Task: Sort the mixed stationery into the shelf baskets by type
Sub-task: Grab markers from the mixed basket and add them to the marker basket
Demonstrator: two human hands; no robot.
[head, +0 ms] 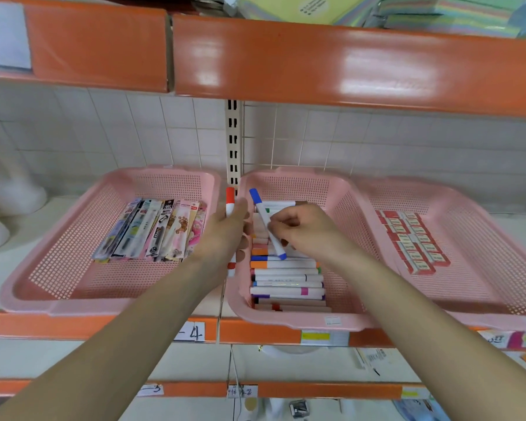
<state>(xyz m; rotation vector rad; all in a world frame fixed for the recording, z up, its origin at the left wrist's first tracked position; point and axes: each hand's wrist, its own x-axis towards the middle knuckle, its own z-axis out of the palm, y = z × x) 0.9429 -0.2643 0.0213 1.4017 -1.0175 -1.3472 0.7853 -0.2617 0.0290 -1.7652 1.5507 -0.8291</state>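
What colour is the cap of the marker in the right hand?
Blue cap on a white marker, pinched by the right hand; shown in the head view.

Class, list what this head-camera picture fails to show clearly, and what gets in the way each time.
Head view: barrel of the red-capped marker, covered by the left hand.
Head view: part of the marker pile, under the right hand gripping a blue-capped marker.
Head view: print on the shelf labels, too small and blurred.
Head view: paper stacks, cut by the top edge.
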